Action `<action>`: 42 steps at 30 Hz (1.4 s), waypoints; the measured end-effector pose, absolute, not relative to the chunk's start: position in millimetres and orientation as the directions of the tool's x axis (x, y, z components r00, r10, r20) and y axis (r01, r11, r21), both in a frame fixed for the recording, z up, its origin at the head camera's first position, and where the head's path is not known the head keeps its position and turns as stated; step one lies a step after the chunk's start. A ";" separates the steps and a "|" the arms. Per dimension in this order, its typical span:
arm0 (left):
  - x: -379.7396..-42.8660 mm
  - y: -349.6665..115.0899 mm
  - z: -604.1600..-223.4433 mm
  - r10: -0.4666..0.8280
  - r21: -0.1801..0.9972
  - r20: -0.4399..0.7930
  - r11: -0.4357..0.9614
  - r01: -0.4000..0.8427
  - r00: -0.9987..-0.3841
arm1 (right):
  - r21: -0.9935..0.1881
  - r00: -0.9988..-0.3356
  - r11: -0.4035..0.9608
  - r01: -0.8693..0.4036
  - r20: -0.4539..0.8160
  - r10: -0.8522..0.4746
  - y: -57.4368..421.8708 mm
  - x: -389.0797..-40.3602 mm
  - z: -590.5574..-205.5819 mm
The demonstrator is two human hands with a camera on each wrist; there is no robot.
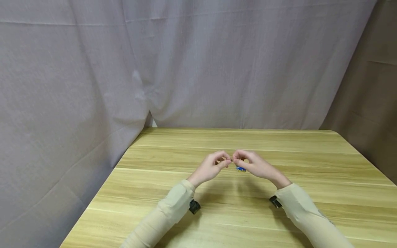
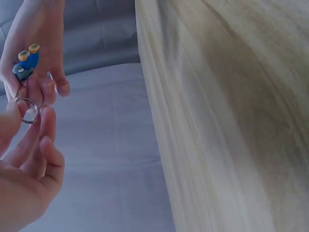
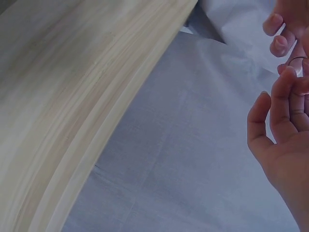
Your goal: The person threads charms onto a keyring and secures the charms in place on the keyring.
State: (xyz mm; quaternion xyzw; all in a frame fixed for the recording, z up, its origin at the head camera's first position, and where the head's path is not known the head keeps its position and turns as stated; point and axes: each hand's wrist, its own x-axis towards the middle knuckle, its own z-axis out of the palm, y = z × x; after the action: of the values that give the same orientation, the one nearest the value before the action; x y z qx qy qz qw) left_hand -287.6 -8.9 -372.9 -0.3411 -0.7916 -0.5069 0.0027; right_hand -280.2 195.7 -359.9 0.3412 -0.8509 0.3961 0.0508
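Note:
My two hands meet above the middle of the wooden table. With thumb and fingers, my left hand (image 1: 209, 167) pinches a metal split ring (image 2: 38, 114), whose round loop shows plainly in the left wrist view. Opposite it, my right hand (image 1: 257, 166) pinches the keychain close to the ring. A small blue figurine (image 2: 29, 61) with yellow-orange feet and a grey-blue part is attached there, against the right fingers. From the head view the figurine (image 1: 240, 169) peeks out below the right hand. In the right wrist view only a thin arc of the ring (image 3: 294, 58) appears between the fingertips.
The light wood table (image 1: 149, 203) extends under both arms. Grey cloth (image 1: 198, 69) hangs behind it and along the left side, with a darker brownish cloth (image 1: 372, 100) at the right. Each sleeve carries a small black device (image 1: 194, 206) at the wrist.

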 end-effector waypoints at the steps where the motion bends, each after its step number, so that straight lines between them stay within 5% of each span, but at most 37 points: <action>1: -287.3 -8.6 -373.1 0.531 0.799 0.357 0.252 0.546 -0.769 | -0.645 -0.766 0.454 -0.614 0.349 -0.540 196.3 -279.7 -360.0; 12: -286.6 -12.3 -375.5 0.490 0.912 0.285 0.124 0.390 -0.824 | -0.671 -0.767 0.432 -0.603 0.340 -0.544 201.4 -278.0 -361.8; 23: -284.6 -13.9 -380.2 0.514 0.917 0.174 0.226 0.328 -0.840 | -0.786 -0.766 0.377 -0.489 0.181 -0.616 203.6 -277.3 -366.3; 31: -293.4 -17.8 -386.2 0.447 0.913 0.108 0.309 0.266 -0.888 | -0.845 -0.830 0.393 -0.362 0.100 -0.548 217.8 -284.9 -374.2; 42: -301.9 -21.4 -389.0 0.443 0.828 -0.092 0.531 0.178 -0.891 | -0.753 -0.814 0.533 -0.387 0.008 -0.581 218.2 -297.0 -385.9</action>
State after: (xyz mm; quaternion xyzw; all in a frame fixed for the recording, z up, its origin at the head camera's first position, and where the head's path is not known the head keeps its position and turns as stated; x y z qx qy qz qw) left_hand -301.9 -21.4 -389.0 -0.1802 -0.8624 -0.4494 -0.1475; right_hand -297.0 218.2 -385.9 0.2792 -0.8668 0.3947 -0.1223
